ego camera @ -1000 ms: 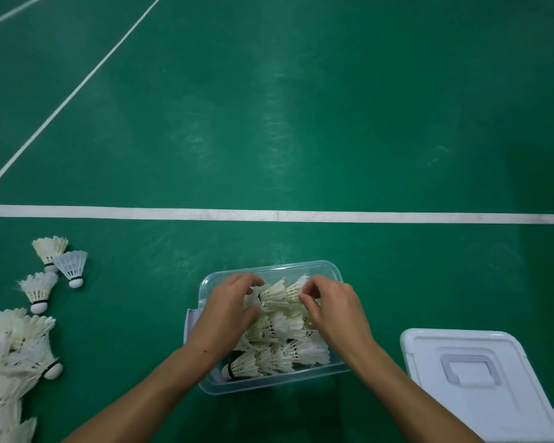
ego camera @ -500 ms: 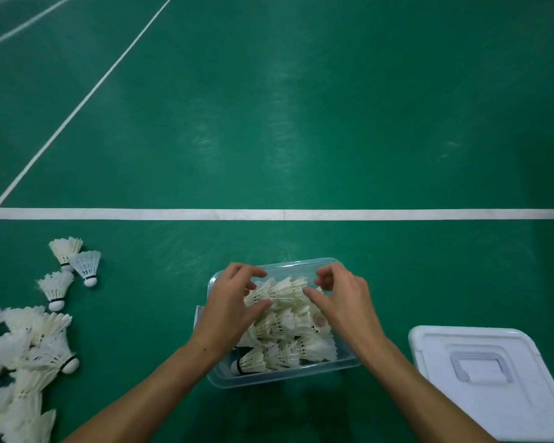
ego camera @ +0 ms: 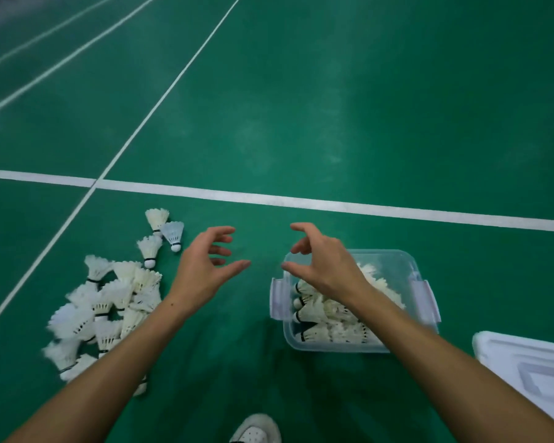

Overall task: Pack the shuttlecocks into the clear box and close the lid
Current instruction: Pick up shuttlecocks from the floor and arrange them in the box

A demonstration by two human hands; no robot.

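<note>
1. The floor is a green court, crossed by a broad white line running left to right beyond the hands, with thinner white lines slanting away at the upper left.
2. A loose pile of shuttlecocks lies on the floor at the left, below the broad line. Three more stand just beyond the pile, one of them bluish white.
3. The clear box sits on the floor right of centre, open on top, with a clip flap on each short side. It already holds many shuttlecocks, lying on their sides and stacked against each other.
4. The white lid lies on the floor at the right edge, near the box but apart from it. It is cut off by the edge of the view.
5. A white shoe shows at the bottom edge, between the two forearms.
6. Nothing lies on the floor strip between the pile and the box.
7. The left hand hangs over that strip, just right of the pile, fingers spread and loosely bent, holding nothing.
8. The right hand hangs over the box's left end, above the packed shuttlecocks, fingers likewise spread and bent, holding nothing.
9. Both forearms reach in from the bottom corners, bare.
</note>
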